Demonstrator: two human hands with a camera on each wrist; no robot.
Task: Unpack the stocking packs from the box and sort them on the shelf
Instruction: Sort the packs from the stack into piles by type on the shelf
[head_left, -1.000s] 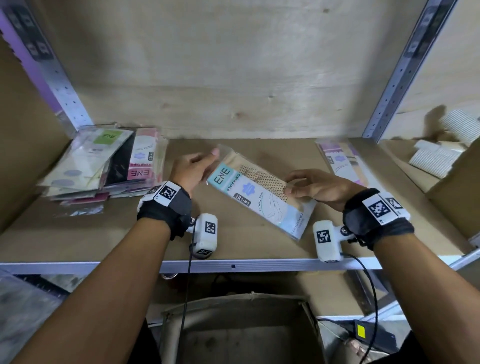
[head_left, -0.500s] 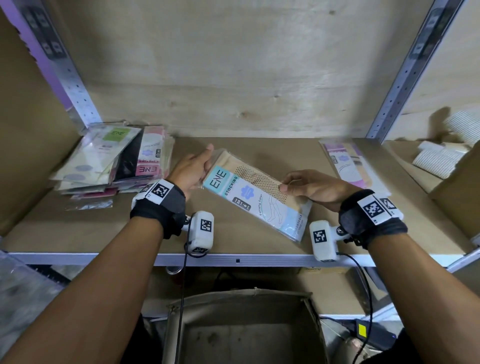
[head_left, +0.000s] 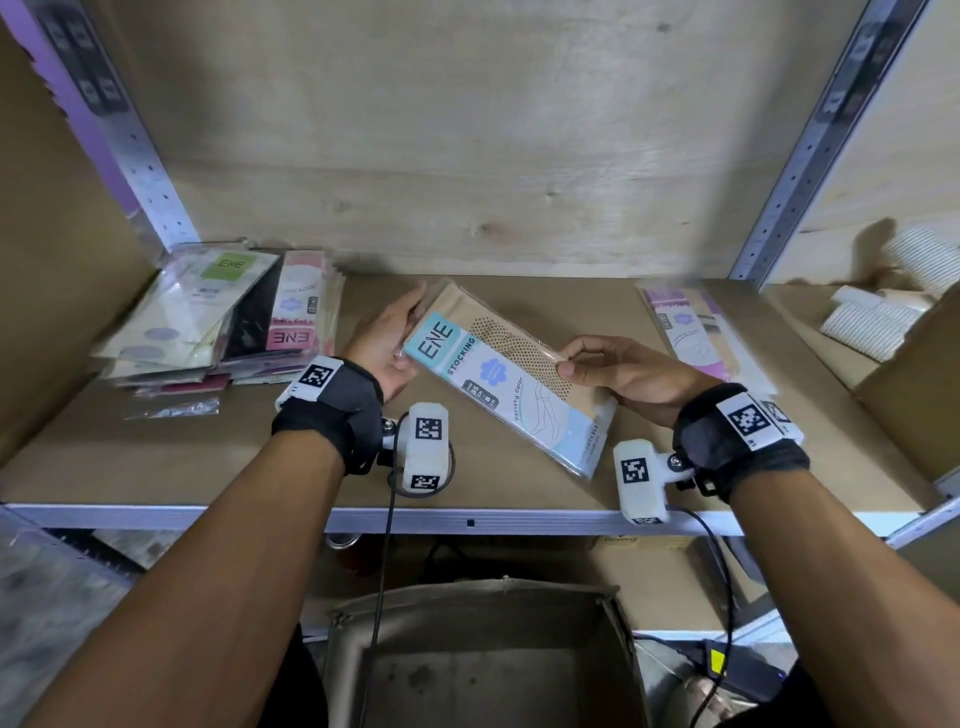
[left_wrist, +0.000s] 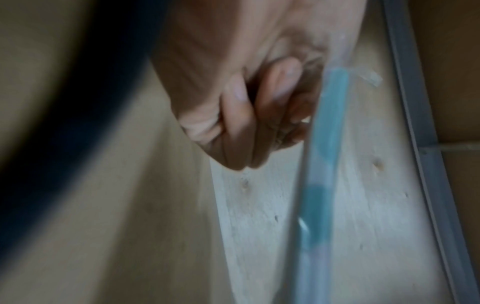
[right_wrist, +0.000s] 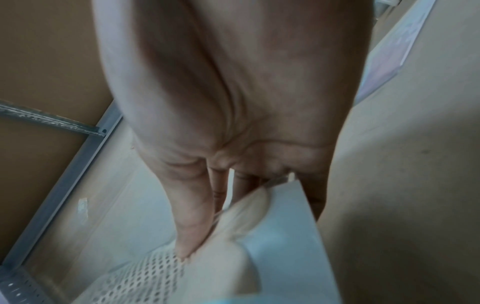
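Note:
A stocking pack (head_left: 511, 382) with a light-blue label and beige mesh stockings hangs tilted just above the wooden shelf (head_left: 260, 467), held between both hands. My left hand (head_left: 387, 345) grips its upper left end; in the left wrist view the fingers (left_wrist: 246, 123) are curled beside the pack's blue edge (left_wrist: 322, 164). My right hand (head_left: 602, 364) pinches its right long edge, thumb on top; the right wrist view shows the thumb (right_wrist: 192, 226) pressed on the pack (right_wrist: 280, 246). An open cardboard box (head_left: 493, 660) sits below the shelf and looks empty.
A loose pile of stocking packs (head_left: 223, 317) lies at the shelf's back left. A few pink-labelled packs (head_left: 696, 332) lie at the back right. Metal uprights (head_left: 795, 171) frame the bay. A carton with white ribbed items (head_left: 878, 322) stands in the neighbouring bay.
The pack and both hands have drifted slightly left over the shelf. Both hands keep the same hold on it.

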